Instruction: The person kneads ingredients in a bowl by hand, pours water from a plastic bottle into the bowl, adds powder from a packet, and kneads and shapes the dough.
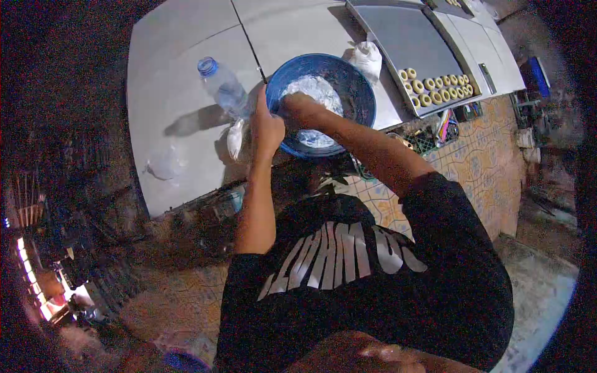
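Note:
A round blue basin (357,87) holds white powder (324,90), some of it smeared on the inner wall. My left hand (267,127) grips the basin's left rim, with one finger stretched along it. Inside the basin, my right hand (301,110) is down in the powder, its fingers hidden. Left of the basin stands a clear plastic bottle (224,90) without a cap. A small bag of white stuff (235,139) lies just below the bottle, and a larger white bag (365,61) sits against the basin's upper right.
To the right, a large metal tray (407,37) bears several ring-shaped dough pieces (436,96) along its near edge. A crumpled clear plastic bag (166,165) is at the left of the white table (168,68). Crates with small items stand below the tray's edge.

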The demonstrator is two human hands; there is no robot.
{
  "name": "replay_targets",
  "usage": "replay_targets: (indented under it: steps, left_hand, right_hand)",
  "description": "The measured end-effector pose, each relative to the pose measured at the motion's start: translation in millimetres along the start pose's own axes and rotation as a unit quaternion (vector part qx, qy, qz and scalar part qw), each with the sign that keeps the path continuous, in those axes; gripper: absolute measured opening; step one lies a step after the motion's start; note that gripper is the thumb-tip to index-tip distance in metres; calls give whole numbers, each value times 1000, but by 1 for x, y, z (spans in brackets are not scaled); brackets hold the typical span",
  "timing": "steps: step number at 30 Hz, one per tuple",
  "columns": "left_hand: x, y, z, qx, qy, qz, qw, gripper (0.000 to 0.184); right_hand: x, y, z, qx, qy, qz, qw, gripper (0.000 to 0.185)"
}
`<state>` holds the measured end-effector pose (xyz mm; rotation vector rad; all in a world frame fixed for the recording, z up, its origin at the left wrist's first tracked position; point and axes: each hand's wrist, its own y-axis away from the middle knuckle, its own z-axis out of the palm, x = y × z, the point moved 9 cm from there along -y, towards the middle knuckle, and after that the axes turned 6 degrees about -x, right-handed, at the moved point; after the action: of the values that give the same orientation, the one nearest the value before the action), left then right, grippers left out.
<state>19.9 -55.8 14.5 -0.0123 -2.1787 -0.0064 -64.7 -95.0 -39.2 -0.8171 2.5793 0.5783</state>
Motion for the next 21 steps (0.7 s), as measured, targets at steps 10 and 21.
replay_targets:
  steps: [10, 21]
  left_hand:
    - [15, 3, -10, 15, -21, -19, 1000, 72]
    - [25, 4, -12, 54, -27, 71, 996, 62]
  right_hand:
    - [57, -4, -20, 189, -104, 106, 971, 42]
    - [17, 78, -9, 67, -7, -70, 995, 62]
